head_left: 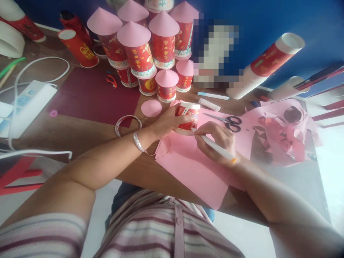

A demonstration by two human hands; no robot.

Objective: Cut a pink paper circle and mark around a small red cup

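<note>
My left hand (168, 122) grips a red-and-white paper cup (189, 116) standing mouth-down on a pink paper sheet (193, 168). My right hand (216, 139) is closed round a white pen (217, 148) with an orange end. The pen's tip touches the paper at the cup's base. A cut pink paper circle (151, 108) lies just left of the cup. A silver bracelet (138, 142) sits on my left wrist.
Several red cups with pink cone lids (139, 46) are stacked behind. Scissors (228, 122) lie right of the cup, a glue stick (209, 104) and pink scraps (279, 132) beyond. A cup rim ring (128, 125), white power strip (27, 104) and cables lie left.
</note>
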